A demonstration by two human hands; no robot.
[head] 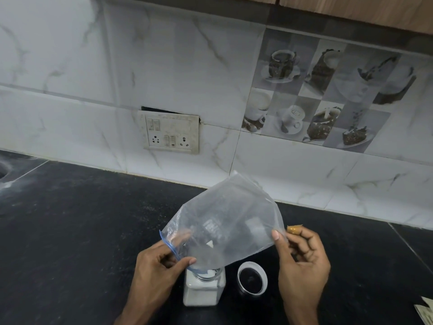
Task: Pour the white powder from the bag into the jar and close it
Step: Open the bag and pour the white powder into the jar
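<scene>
A clear zip bag [225, 221] with a blue seal strip is upturned over a square glass jar [203, 288]. The bag's mouth points down into the jar's open neck, and the bag looks nearly empty. White powder fills the jar. My left hand [155, 266] pinches the bag at its mouth, right beside the jar's neck. My right hand [302, 261] grips the bag's raised lower edge. The jar's lid [252, 279] lies open side up on the counter, just right of the jar.
The black stone counter [82, 231] meets a marble-tiled wall with a switch and socket plate [172, 132]. A small brown scrap [294, 229] shows behind my right fingers. Paper [425, 311] lies at the bottom right corner. White dust marks the counter's far left.
</scene>
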